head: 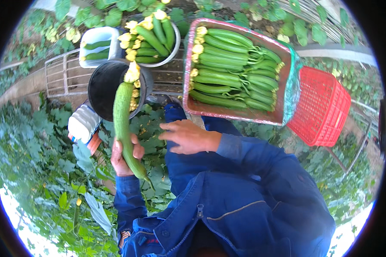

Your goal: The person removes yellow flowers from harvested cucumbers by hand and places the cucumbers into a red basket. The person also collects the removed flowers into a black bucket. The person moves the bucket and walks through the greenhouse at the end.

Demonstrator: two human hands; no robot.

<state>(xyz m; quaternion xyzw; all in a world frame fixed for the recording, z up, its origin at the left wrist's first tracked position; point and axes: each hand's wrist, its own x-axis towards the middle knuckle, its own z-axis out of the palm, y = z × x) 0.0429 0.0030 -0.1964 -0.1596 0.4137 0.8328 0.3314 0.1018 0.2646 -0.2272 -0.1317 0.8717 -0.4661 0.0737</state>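
Note:
My left hand (124, 157) is wrapped around the lower part of a long green loofah gourd (122, 119). A yellow blossom clings to the gourd's far end, and its stem end tapers toward me. Behind the blossom end stands a black bucket (104, 90) with several yellow blossoms along its right inner side. My right hand (189, 136) hovers over my legs with fingers spread and nothing in it. Ahead of it, a pink-rimmed crate (231, 118) lined with plastic film holds rows of loofah gourds (225, 61), blossoms facing outward.
A round white bucket (176, 45) holds more blossom-tipped gourds, beside a white tub (95, 35) with several gourds. A red plastic basket (325, 106) sits right of the crate. Metal rails (64, 75) run beneath the containers. Stacked white containers (83, 122) stand left among leafy vines (48, 138).

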